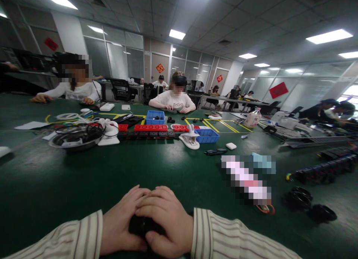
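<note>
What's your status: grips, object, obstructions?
Left grip and right grip cupped around a black object. Object partly covered, can't identify it. Pixelated pink item lies off to the right on the green table, not blocking.

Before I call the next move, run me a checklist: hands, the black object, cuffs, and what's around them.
1. Both hands in view: ok, left hand and right hand both show.
2. Black object between the hands: ok, both are cupped around it.
3. Black object raised off the green table: cannot tell, its underside is hidden.
4. Hands apart from each other: not ok, the right fingers overlap the left.
5. Striped cuffs off the fingers: ok, they end around the wrists.
6. Metal bowl away from the hands: ok, farther out, to the left.
</note>
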The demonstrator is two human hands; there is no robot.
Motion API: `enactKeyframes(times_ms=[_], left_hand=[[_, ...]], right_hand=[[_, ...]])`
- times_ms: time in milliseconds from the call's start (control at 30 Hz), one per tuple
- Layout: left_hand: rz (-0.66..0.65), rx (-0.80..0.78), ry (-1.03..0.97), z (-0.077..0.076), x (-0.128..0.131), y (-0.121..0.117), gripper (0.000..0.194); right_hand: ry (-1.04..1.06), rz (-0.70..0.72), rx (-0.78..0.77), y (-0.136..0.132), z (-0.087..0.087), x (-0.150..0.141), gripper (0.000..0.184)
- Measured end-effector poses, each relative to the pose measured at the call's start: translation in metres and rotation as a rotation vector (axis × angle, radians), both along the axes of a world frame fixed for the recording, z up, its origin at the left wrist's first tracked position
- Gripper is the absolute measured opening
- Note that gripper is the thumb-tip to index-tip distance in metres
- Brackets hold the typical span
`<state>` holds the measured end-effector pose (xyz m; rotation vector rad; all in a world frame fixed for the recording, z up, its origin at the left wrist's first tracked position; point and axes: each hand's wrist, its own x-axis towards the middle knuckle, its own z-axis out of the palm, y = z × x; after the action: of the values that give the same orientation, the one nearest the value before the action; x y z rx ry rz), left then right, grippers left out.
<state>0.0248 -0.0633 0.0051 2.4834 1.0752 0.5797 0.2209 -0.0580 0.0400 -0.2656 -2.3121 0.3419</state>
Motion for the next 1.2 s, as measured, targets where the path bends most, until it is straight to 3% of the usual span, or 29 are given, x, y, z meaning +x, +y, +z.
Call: enactKeyframes(times_ms=[100, 200, 333, 433, 600, 833, 900, 1000, 1100, 1200], left_hand=[[0.023, 0.081, -0.011, -0.004, -0.001, -0.002, 0.093], [0.057, 0.107, -0.012, 0.001, 0.004, -0.006, 0.095], [0.094, 0.104, 0.019, 0.012, 0.014, -0.011, 0.059], [0.068, 0.083, 0.047, 0.018, 0.017, -0.012, 0.037], [-0.007, -0.008, 0.053, 0.023, 0.016, -0.010, 0.038], [0.006, -0.042, 0.053, 0.024, 0.017, -0.009, 0.036], [0.029, -0.004, 0.063, 0.021, 0.016, -0.009, 0.039], [0.056, 0.033, 0.061, 0.014, 0.012, -0.008, 0.063], [0.059, 0.059, 0.028, 0.007, 0.008, -0.006, 0.086], [0.042, 0.075, -0.002, 0.004, 0.007, -0.007, 0.090]], right_hand=[[-0.005, -0.110, -0.083, -0.002, -0.001, 0.000, 0.051], [0.001, -0.281, -0.120, -0.004, -0.008, -0.003, 0.066], [-0.093, -0.365, -0.093, -0.008, -0.014, -0.007, 0.052], [-0.148, -0.333, -0.039, -0.010, -0.012, -0.006, 0.036], [-0.132, -0.170, -0.005, -0.010, -0.007, -0.003, 0.020], [-0.103, 0.024, 0.026, -0.007, -0.003, -0.002, 0.024], [-0.099, 0.042, 0.014, -0.006, -0.002, -0.002, 0.028], [-0.043, 0.016, -0.002, -0.006, 0.001, -0.001, 0.032], [-0.014, -0.094, -0.051, -0.005, -0.001, 0.000, 0.052], [-0.029, -0.243, -0.107, -0.005, -0.007, -0.002, 0.066]])
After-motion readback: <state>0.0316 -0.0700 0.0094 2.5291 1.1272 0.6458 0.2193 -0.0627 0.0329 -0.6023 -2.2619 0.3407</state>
